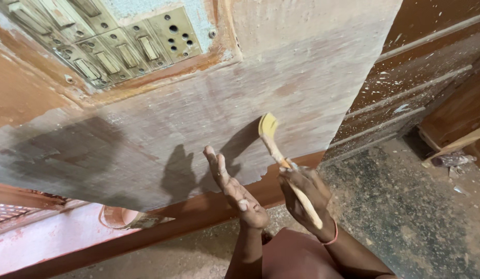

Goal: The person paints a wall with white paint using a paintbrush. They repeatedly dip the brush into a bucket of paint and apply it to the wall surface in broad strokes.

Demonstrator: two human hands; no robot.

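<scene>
Against a patchy, scraped wall (209, 103) of grey, pink and brown, two bare hands are raised, seen from above by the person who owns them. That wall is the landmark for everything else.

At the foot of the wall, the left hand (234, 188) is held flat and open, fingers together and stretched towards the surface, gripping nothing. Its fingertips are close to the wall, but whether they touch it cannot be told. Its dark shadow falls on the wall just to the left.

Just to the right of it, the right hand (307, 199) is closed around the pale wooden handle of a paintbrush (281, 155). A thin pink band circles that wrist. The brush slants up towards the wall, and its yellowish bristle head lies on or just off the surface; the exact contact is unclear.

High on the wall, towards the upper left, sits a grimy switch panel (121, 41) with several rocker switches and a socket.

Along the wall's base runs a reddish-brown skirting band (162, 232). Below it lies a dusty, speckled floor (405, 217). To the right of the wall stands a brown panelled surface (420, 77) flecked with white paint.
</scene>
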